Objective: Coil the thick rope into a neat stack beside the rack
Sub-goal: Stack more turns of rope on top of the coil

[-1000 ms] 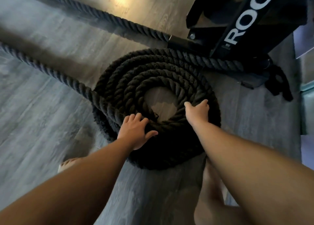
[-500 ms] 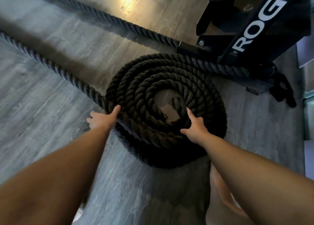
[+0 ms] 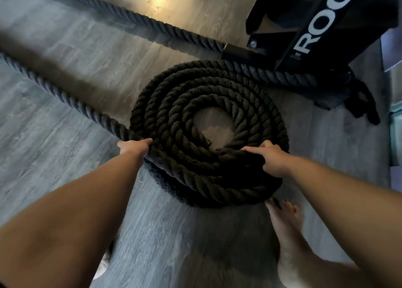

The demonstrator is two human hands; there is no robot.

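Left hand (image 3: 136,147) shifted onto the coil's left edge gripping rope (image 3: 195,96), right hand (image 3: 269,157) clutching near-side loops.

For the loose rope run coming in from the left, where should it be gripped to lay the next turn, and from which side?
Probably where the loose run joins the coil at its left edge, where the left hand is now. Come from above on the outer side, fingers wrapped across the strand: it lies flat on the floor, is thick, and from there can be swung around the coil. The right hand steadies the near turns.
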